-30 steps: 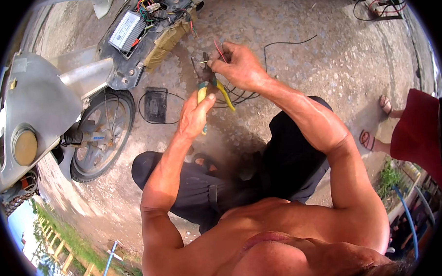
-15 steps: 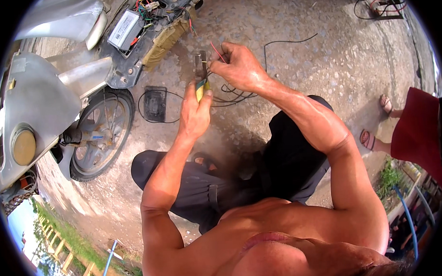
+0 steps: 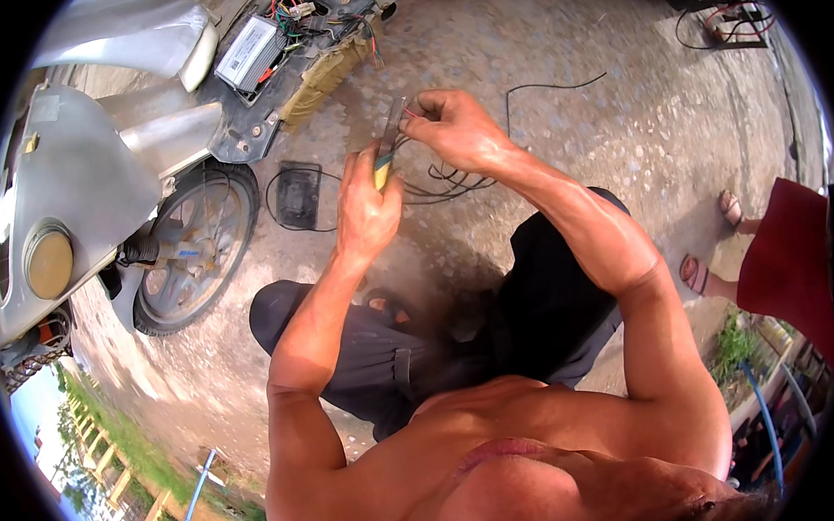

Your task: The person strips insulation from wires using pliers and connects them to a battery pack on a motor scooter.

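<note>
My left hand (image 3: 367, 207) is closed around the yellow-and-green handles of a wire stripper (image 3: 392, 124), its flat metal jaws pointing up and away from me. Just to the right of the jaws, my right hand (image 3: 458, 130) pinches the end of a black cable (image 3: 451, 188), where a thin reddish inner wire shows at the fingertips. Whether the jaws touch a wire is too small to tell. From my right hand the cable falls in loose loops to the ground.
A black flat rectangular piece (image 3: 299, 195) lies on the rough ground near the loops. On the left stands a partly stripped scooter with a front wheel (image 3: 196, 250), a silver controller box (image 3: 249, 53) and exposed coloured wires (image 3: 291, 8). A person in a red garment (image 3: 784, 248) is at the right.
The stripper has tilted to the right and its jaws no longer show the thin wire across them. My right hand has shifted slightly, and less of the reddish wire sticks out.
</note>
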### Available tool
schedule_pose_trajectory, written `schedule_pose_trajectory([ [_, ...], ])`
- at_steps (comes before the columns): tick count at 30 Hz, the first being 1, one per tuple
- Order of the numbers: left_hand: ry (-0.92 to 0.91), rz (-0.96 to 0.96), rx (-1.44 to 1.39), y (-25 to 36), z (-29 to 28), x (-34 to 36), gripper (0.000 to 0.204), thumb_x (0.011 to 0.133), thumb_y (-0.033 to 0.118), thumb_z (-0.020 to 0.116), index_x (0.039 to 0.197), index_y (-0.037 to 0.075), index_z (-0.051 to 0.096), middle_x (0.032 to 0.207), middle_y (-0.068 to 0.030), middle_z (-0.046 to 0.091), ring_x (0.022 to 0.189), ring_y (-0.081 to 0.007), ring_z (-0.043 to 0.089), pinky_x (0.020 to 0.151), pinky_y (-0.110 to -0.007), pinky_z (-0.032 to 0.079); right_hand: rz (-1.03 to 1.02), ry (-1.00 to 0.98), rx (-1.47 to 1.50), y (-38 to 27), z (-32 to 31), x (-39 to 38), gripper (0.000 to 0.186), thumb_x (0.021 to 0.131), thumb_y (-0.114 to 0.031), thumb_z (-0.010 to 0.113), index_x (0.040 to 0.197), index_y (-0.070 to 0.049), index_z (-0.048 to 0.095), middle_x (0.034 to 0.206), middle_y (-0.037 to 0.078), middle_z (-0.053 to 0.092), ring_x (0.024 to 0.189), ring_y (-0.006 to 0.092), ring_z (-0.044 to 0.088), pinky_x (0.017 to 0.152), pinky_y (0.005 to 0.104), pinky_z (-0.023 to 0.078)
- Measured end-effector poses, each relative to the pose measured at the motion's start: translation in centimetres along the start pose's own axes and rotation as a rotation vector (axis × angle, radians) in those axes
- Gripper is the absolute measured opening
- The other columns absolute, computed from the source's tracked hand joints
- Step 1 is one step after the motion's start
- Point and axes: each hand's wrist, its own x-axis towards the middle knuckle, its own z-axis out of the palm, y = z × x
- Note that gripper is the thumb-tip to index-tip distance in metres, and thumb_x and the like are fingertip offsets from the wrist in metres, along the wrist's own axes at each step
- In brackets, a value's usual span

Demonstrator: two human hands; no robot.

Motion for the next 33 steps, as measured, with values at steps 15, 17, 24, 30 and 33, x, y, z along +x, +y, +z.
schedule_pose_trajectory([
  [15,-0.504,-0.575,-1.430,-1.9,-2.8,0.6,0.050,0.101,0.021,0.061,0.144,0.001,0.045,0.112,-0.0139,0.065,0.095,-0.0257,0.068,0.082,-0.043,0.059,-0.064,-0.200,0.548,0.8,-0.5,1.2,0.022,0.094,-0.023,0.070,0.088,-0.002,0.066,0.063,-0.002,0.052,0.058,0.0063,0.048,0.054,0.0267,0.040],
  [17,-0.340,-0.593,-1.240,-2.7,-3.2,1.1,0.049,0.102,0.020,0.060,0.143,0.000,0.046,0.114,-0.0146,0.066,0.097,-0.0258,0.068,0.084,-0.042,0.059,-0.097,-0.184,0.602,0.8,-1.0,1.2,0.023,0.093,-0.025,0.072,0.087,-0.004,0.065,0.062,-0.004,0.049,0.056,0.0054,0.042,0.050,0.0265,0.032],
  [24,-0.233,-0.375,-0.631,-2.3,-3.6,1.5,0.039,0.099,0.013,0.062,0.133,-0.005,0.058,0.103,-0.0106,0.070,0.089,-0.0188,0.068,0.083,-0.033,0.054,-0.115,-0.203,0.130,0.0,-0.7,0.6,0.021,0.101,-0.024,0.060,0.091,-0.006,0.062,0.064,-0.006,0.042,0.055,0.0063,0.033,0.051,0.0275,0.027],
  [30,-0.289,-0.299,-0.382,-2.3,-4.3,1.7,0.035,0.099,0.021,0.063,0.126,-0.002,0.063,0.099,-0.0080,0.070,0.090,-0.0178,0.067,0.084,-0.033,0.052,-0.116,-0.186,0.187,-0.4,-0.5,0.0,0.028,0.102,-0.028,0.056,0.085,-0.006,0.059,0.066,-0.006,0.043,0.061,0.0064,0.036,0.055,0.0274,0.030],
  [33,-0.298,-0.216,-0.307,-2.6,-4.0,1.3,0.035,0.098,0.025,0.063,0.122,-0.001,0.063,0.096,-0.0103,0.071,0.087,-0.0212,0.066,0.081,-0.036,0.051,-0.086,-0.258,0.214,-0.3,-0.4,0.1,0.030,0.100,-0.029,0.055,0.089,-0.002,0.063,0.066,-0.004,0.047,0.060,0.0085,0.040,0.055,0.0287,0.034],
])
